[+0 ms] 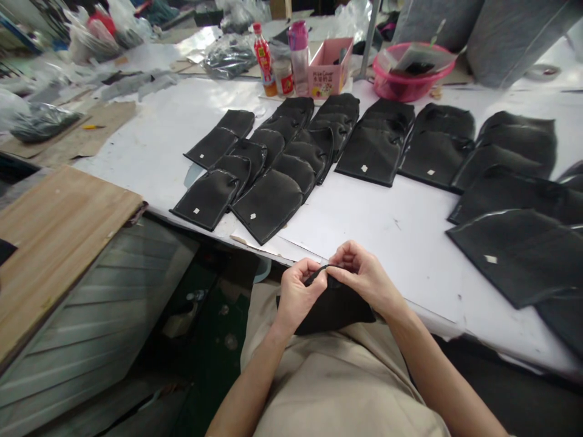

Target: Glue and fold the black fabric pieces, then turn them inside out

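Over my lap, by the table's front edge, I hold a black fabric piece (334, 309) with a rounded look. My left hand (301, 291) pinches its upper edge between thumb and fingers. Close beside it, my right hand (357, 273) is closed on the same edge, the two thumbs almost meeting. What lies between the fingertips is too small to make out. Ahead on the white table, similar flat black pieces overlap in rows; the nearest one (268, 206) carries a small pale sticker. More black pieces (519, 255) are stacked to the right.
At the back stand a red-labelled bottle (264, 60), a pink-capped bottle (299, 60), a pink box (328, 70) and a pink basin (407, 79). A wooden board (59, 237) lies to the left. The white table (368, 224) ends just before my lap.
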The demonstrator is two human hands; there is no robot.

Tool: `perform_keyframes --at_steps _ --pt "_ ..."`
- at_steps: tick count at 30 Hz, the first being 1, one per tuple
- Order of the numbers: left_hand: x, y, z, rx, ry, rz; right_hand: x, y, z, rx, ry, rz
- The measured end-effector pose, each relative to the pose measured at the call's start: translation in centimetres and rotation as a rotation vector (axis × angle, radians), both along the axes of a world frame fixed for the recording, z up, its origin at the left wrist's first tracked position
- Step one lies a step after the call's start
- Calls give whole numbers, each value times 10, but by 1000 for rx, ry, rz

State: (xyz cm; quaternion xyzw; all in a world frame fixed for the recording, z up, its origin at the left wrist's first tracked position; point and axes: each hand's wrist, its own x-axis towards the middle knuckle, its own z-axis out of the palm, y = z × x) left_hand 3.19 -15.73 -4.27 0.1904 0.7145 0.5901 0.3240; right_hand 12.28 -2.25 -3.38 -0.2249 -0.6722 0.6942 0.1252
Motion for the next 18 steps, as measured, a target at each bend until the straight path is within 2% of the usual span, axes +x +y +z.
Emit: perform_keyframes --at_steps 7,18 --pt "2 0 3 -24 76 -16 -4 -2 3 13 -26 -18" --pt "2 2 1 -29 120 -20 -4 -4 0 -177 -26 -52"
